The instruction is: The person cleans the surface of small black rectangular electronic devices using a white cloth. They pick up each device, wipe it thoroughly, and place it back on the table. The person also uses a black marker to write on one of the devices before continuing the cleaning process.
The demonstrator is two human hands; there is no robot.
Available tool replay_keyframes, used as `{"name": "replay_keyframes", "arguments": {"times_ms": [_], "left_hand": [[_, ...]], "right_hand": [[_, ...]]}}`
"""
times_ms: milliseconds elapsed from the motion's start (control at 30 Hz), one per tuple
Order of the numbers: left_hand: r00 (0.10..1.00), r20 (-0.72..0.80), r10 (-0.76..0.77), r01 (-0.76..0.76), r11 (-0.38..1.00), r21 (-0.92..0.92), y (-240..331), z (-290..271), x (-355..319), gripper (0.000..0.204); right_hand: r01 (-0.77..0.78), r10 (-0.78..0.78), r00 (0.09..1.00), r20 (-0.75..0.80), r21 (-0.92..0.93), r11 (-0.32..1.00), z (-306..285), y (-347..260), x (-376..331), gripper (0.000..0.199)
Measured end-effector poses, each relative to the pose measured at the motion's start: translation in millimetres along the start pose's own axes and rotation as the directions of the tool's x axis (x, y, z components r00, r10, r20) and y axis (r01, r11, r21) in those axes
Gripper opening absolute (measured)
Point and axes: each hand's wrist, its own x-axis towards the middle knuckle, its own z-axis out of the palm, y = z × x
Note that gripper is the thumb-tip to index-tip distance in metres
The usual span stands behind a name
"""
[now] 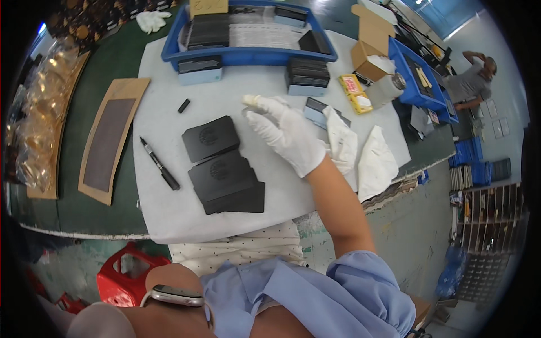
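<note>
My right hand [290, 132], in a white glove, reaches over the white table cover. Its fingers stretch left, half bent and apart, and nothing shows between them; one fingertip looks yellowish. Left of it lie flat black cards in overlapping piles: an upper pile [211, 139] and a lower pile [224, 179], both with a round emblem on top. My left hand [100, 321], also in a pale glove, is low at the left, off the table. It is blurred and its fingers are hidden; a wristwatch [177, 296] is on that arm.
A blue tray [251, 57] of black cards stands at the back, with card stacks [307, 76] before it. A black pen [160, 164] and its cap [183, 106] lie left. A clear jar [386, 89], yellow box [355, 93] and white gloves [376, 160] are right.
</note>
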Motion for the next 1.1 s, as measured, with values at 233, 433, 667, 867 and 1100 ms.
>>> {"name": "replay_keyframes", "arguments": {"times_ms": [233,433,667,867,1100], "left_hand": [[0.999,-0.006,-0.033,0.033,0.997,0.064,-8,11,19,0.041],[0.999,-0.029,-0.039,0.038,0.998,-0.047,-13,13,31,0.043],[0.982,-0.186,-0.022,-0.086,0.83,-0.552,-35,-4,63,0.046],[0.821,-0.57,-0.025,0.38,0.769,0.514,-53,28,88,0.044],[0.999,0.038,0.033,-0.046,0.328,0.944,-69,44,102,0.037]], "right_hand": [[0.103,-0.102,0.994,0.025,-0.048,0.994,4,-9,10,0.043],[0.135,-0.135,0.991,0.003,-0.039,0.99,9,-9,11,0.041],[0.116,-0.114,0.993,0.043,-0.039,0.993,2,-15,8,0.038],[0.083,-0.08,0.993,0.087,-0.036,0.996,8,-3,17,0.043],[0.127,-0.126,0.992,0.024,-0.044,0.991,10,3,12,0.04]]}}
